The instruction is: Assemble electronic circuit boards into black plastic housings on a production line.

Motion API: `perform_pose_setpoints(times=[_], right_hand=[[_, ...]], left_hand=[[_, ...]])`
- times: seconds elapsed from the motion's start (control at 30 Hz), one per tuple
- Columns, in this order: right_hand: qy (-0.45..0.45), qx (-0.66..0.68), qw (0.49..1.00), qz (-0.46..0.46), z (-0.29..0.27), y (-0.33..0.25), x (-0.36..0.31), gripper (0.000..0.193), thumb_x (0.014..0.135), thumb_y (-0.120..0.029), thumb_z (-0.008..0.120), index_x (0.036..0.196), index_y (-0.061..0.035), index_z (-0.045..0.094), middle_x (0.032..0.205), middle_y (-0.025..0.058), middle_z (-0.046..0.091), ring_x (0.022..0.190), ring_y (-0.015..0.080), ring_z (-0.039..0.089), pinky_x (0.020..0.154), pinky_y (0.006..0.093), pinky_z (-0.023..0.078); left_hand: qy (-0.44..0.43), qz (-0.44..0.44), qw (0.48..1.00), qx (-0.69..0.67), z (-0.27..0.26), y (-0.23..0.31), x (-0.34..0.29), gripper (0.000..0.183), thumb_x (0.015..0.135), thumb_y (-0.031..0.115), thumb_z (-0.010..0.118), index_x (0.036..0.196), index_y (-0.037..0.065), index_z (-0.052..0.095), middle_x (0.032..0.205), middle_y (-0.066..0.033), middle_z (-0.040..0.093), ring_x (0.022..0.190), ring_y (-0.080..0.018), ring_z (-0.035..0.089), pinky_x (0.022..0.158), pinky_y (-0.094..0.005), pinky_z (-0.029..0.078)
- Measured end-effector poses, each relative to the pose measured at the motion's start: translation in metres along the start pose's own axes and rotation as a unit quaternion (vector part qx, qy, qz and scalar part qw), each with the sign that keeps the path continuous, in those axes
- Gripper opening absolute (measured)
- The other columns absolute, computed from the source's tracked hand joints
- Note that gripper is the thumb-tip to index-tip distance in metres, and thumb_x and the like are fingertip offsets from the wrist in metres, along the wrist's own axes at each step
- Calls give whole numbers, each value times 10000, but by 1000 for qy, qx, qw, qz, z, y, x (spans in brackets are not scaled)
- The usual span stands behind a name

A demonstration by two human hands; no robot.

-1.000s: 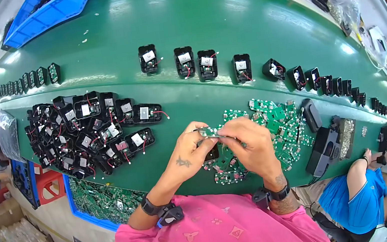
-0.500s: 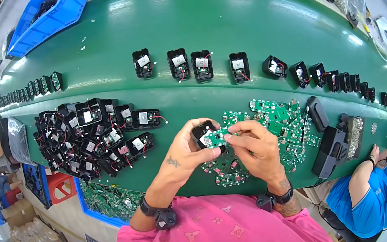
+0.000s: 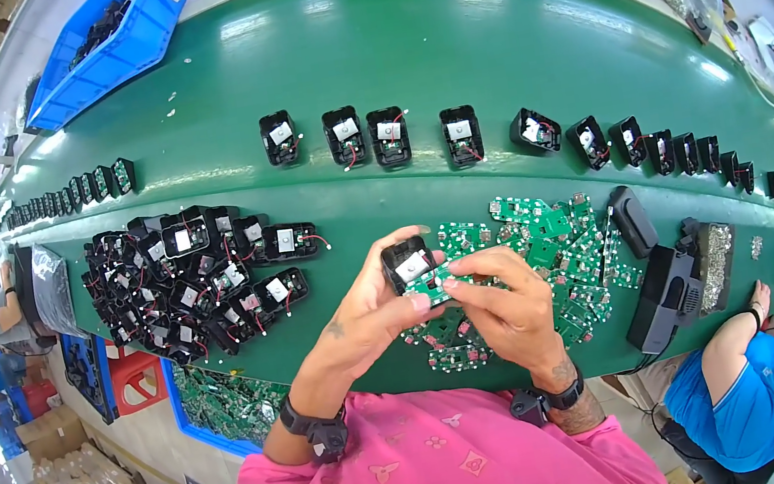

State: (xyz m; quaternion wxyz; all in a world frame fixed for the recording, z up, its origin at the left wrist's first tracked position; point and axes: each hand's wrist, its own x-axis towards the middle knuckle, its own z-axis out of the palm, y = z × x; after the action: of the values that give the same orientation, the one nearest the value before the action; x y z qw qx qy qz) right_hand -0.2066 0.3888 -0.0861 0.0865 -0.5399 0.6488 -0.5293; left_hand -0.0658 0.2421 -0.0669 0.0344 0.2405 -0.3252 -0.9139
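At the upper left of the frame, a blue bin [image 3: 99, 54] holds dark parts; below it recedes a row of small housings [image 3: 124, 175] with green boards showing. Left of centre lies a heap of black shells [image 3: 187, 235], many bearing a pale pad and red leads. At the centre, your left hand [image 3: 365, 312] is curled partway around a black casing [image 3: 398, 252], its open side facing up, with the thumb against the near edge of a green circuit board [image 3: 433, 283]. That board lies tilted across the casing's lower end; whether it is seated cannot be told. Your right hand [image 3: 512, 301] pinches the board's right end between thumb and fingertips. Right of centre, loose boards [image 3: 547, 229] spread over the green bench [image 3: 342, 214].

The step in hand appears to be aligning board with casing. The next move would seem to call for a steady left grip, the board's edges squared to the walls, and any leads clear of the rim.
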Motion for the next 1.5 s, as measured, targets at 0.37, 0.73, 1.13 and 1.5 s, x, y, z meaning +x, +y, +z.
perform_pose_setpoints(times=[0.37,0.73,1.13,1.5], right_hand=[[21,51,988,145,0,-13,10,185,764,-33,721,947,-50,745,1182,95,613,1096,246,543,900,361,465],[56,-62,992,89,-3,-32,11,82,789,-32,733,859,-40,690,975,90,615,925,247,559,787,365,465],[-120,5,993,24,-24,-36,32,108,753,1,708,801,-41,622,682,62,571,602,236,572,552,355,443],[-142,-64,987,36,-16,-44,34,119,723,-13,698,783,-49,602,671,65,530,601,248,563,547,378,440]], left_hand=[[21,30,981,192,10,-12,2,673,849,-84,572,1447,80,311,1334,-125,502,1186,-182,545,941,-359,556],[107,192,947,234,25,1,0,625,762,-92,633,1358,-17,463,1266,-140,587,1156,-168,583,927,-273,517],[35,141,891,431,35,29,-21,666,725,-127,571,1370,22,502,1228,-94,617,1092,-144,622,795,-235,574],[55,191,815,544,32,28,-21,648,701,-81,612,1330,64,552,1138,-110,656,909,-141,665,674,-252,560]])
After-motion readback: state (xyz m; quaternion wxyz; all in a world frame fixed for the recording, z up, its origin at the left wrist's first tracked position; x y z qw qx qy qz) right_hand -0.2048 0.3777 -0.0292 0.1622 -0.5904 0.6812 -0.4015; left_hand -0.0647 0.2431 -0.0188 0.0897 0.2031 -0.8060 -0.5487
